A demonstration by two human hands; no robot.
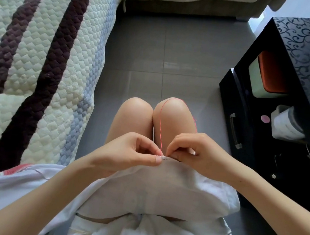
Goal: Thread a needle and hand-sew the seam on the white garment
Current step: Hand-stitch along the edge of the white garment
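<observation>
The white garment (163, 188) lies spread over my lap, its top edge lifted between both hands. My left hand (126, 153) pinches that edge between thumb and forefinger. My right hand (195, 151) pinches the same edge just to the right, fingertips almost touching the left thumb. A small silvery bit, probably the needle (165, 158), shows at the seam between the fingertips. A pink thread (160, 122) rises from the seam, loops over my right knee and drops down its far side.
A quilted striped sofa cushion (30, 59) fills the left. A black cabinet (289, 94) with a drawer handle and open shelves stands on the right, holding an orange-topped box and a paper roll. Grey tiled floor (168, 50) lies ahead.
</observation>
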